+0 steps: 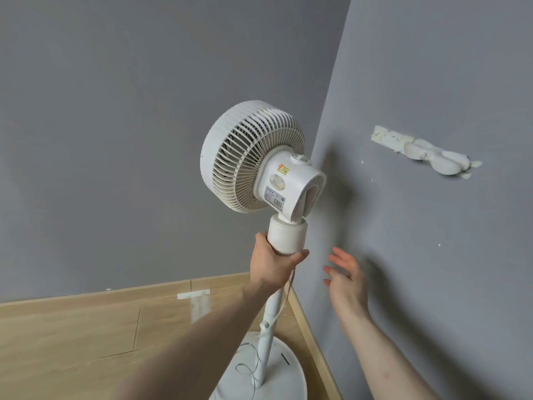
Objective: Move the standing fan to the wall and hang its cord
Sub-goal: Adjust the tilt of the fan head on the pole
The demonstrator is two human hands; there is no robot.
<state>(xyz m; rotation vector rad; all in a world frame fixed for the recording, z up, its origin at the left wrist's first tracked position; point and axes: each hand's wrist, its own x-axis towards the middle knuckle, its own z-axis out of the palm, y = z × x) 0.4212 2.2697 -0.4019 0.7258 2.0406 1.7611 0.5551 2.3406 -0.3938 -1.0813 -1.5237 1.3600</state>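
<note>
A white standing fan [253, 157] stands in the room corner, its head turned left and its motor housing close to the right grey wall [432, 82]. My left hand [271, 264] grips the thick white collar just under the fan head. A thin white cord [285, 301] runs down beside the pole from that hand and lies looped on the round base [291, 373]. My right hand [346, 275] hovers with relaxed spread fingers right of the pole, near the wall, holding nothing.
A broken white hook fixture [424, 153] is stuck to the right wall, above and right of the fan. Wooden skirting [314, 336] lines both walls. Light wood floor [72, 342] spreads to the left, with a white tape strip [193, 294] on the back skirting.
</note>
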